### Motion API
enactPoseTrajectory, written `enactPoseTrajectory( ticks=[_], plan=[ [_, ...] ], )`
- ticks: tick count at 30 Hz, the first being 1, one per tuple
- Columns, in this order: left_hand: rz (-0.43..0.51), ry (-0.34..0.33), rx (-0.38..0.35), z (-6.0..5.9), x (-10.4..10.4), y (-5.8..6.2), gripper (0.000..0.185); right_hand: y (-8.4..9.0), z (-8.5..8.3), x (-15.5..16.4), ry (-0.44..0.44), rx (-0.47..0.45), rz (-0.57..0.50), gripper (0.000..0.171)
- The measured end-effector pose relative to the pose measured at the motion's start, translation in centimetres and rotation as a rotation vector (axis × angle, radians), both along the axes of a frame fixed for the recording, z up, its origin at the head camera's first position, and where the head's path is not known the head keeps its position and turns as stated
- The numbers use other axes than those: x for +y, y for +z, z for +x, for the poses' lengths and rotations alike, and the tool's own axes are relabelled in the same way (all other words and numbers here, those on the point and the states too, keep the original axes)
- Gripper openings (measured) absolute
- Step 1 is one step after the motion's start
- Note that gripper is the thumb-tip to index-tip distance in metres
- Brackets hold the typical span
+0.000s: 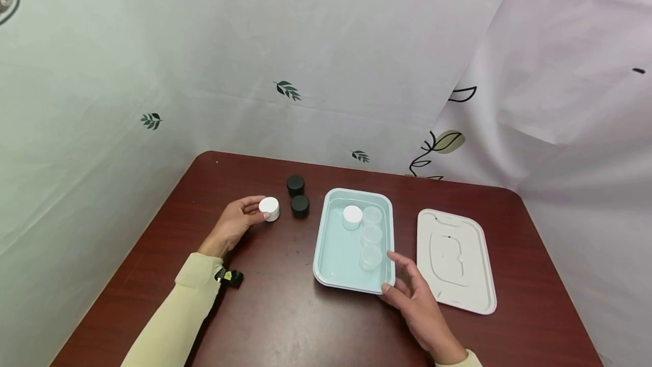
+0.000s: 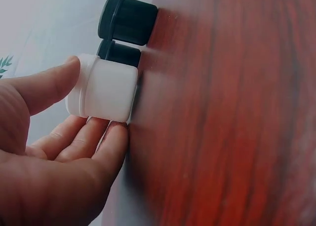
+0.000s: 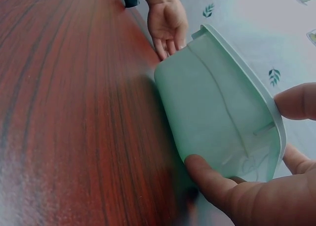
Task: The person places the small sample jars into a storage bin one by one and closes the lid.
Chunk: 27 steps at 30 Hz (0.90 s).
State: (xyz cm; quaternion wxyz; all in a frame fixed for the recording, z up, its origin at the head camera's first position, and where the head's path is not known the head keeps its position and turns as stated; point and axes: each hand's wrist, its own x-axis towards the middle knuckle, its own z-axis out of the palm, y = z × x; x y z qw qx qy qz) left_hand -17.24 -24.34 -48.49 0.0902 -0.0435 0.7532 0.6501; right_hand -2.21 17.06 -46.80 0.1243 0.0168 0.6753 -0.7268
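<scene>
My left hand (image 1: 236, 222) holds a small white screw-lid jar (image 1: 269, 209) at the table's left side. In the left wrist view the thumb (image 2: 54, 82) lies against the lid and the fingertips touch the jar's lower side, close to the tabletop. Two black jars (image 1: 299, 207) stand just right of it. My right hand (image 1: 415, 304) grips the near right corner of a light blue plastic box (image 1: 318, 248), fingers spread along rim and wall. Inside the box are another white jar (image 1: 352, 217) and a column of three translucent jars (image 1: 371, 235).
A white rectangular lid (image 1: 455, 262) lies flat on the dark red wooden table (image 1: 275, 321), right of the box. Pale printed cloth (image 1: 326, 44) hangs behind the table and along its sides. A dark strap (image 1: 229, 276) sits on the left wrist.
</scene>
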Motion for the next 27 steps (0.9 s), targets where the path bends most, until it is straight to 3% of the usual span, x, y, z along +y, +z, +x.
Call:
enactPoseTrajectory(
  ticks=[7,11,19,27],
  plan=[
    [0.087,0.016,-0.02,0.2,-0.1,0.1,0.062,0.1,0.0,0.0,0.003,-0.01,-0.007,0.063],
    [0.112,0.014,-0.029,0.4,-0.2,0.7,0.064,0.1,-0.1,0.1,0.003,-0.011,-0.002,0.063],
    [0.128,-0.009,0.013,0.8,0.6,3.3,0.063,0.1,-0.1,0.2,0.004,-0.01,-0.003,0.063],
    [0.077,-0.115,0.09,1.2,3.8,6.2,0.058,0.0,-0.2,0.1,0.004,-0.007,-0.011,0.063]
  ],
)
